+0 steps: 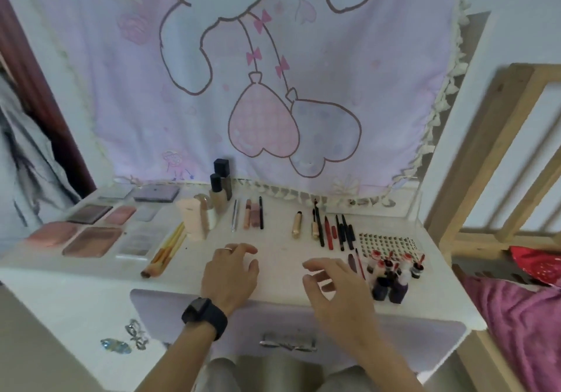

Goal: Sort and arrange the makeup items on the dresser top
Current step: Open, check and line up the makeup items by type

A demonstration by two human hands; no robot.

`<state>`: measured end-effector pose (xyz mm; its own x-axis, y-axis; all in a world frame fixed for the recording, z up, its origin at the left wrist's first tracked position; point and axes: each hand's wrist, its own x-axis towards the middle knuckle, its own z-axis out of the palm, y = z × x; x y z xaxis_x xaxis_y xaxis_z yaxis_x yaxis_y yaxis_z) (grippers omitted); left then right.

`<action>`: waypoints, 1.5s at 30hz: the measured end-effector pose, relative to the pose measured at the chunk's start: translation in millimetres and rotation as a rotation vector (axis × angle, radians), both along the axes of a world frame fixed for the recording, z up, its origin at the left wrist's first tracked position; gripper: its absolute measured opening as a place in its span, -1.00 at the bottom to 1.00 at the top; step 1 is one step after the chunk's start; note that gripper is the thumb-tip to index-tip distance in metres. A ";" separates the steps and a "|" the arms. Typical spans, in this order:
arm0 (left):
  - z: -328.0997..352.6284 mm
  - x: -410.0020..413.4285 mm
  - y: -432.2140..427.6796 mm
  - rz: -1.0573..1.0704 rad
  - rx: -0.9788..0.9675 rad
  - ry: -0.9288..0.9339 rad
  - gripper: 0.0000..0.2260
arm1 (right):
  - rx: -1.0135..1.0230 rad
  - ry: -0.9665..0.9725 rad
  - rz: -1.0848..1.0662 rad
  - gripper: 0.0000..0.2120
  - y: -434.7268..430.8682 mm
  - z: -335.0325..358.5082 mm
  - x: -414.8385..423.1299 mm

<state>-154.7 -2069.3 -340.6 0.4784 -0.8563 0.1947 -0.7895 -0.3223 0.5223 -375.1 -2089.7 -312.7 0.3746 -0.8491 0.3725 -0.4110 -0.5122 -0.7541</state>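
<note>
1. Two hands hover over the bare middle of the dresser top (273, 240), toward 6 o'clock. The left hand (230, 273), with a watch (205, 312) on its wrist, and the right hand (337, 288) both have loose, spread fingers and hold nothing. I cannot tell whether any fingertip touches the top.
2. The makeup lies grouped by kind, so I judge the sorting nearly done. The palettes (91, 233) at 9 o'clock lie flat in a grid. The brushes (165, 250) at 8 o'clock are bundled side by side. The bottles (220, 191) at 11 o'clock stand upright at the back, probably so that tall things do not block the reach.
3. The lip tubes (252, 214) at 12 o'clock and the pencils (337, 230) at 1 o'clock lie parallel and point toward the back, likely so each shows and can be picked up singly. The gold tubes (297, 224) lie between them.
4. The polishes (391, 276) at 4 o'clock stand in a tight cluster just beside the right hand. The sticker sheet (387, 241) at 3 o'clock lies flat behind them.
5. Small dark print runs along the sheet's right edge, perhaps "YOYO", but it is too blurred to be sure. No brand is legible elsewhere.
</note>
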 end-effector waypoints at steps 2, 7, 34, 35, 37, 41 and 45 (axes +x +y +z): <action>-4.4 17.5 0.9 0.052 -0.008 -0.069 -0.75 | 0.033 0.110 0.030 -0.81 -12.4 -3.3 27.2; -19.4 43.1 0.6 0.070 0.025 -0.156 -0.62 | 0.055 0.313 0.034 -0.71 -57.6 -2.4 89.2; -35.9 50.3 0.4 0.045 -0.003 -0.144 -0.55 | 0.080 0.685 -0.208 -0.75 -120.8 10.8 168.1; -35.9 50.6 0.1 0.045 -0.001 -0.144 -0.55 | 0.107 0.656 -0.226 -0.75 -117.4 13.1 162.2; -36.2 51.5 0.0 0.045 0.001 -0.141 -0.55 | 0.157 0.593 -0.234 -0.75 -107.5 14.3 147.4; -36.2 53.2 0.2 0.049 -0.007 -0.126 -0.56 | 0.424 0.125 -0.154 -0.80 -65.4 4.7 106.0; -26.9 53.0 2.2 0.034 -0.042 -0.073 -0.59 | 0.537 -0.062 -0.054 -0.92 -19.3 -8.4 67.9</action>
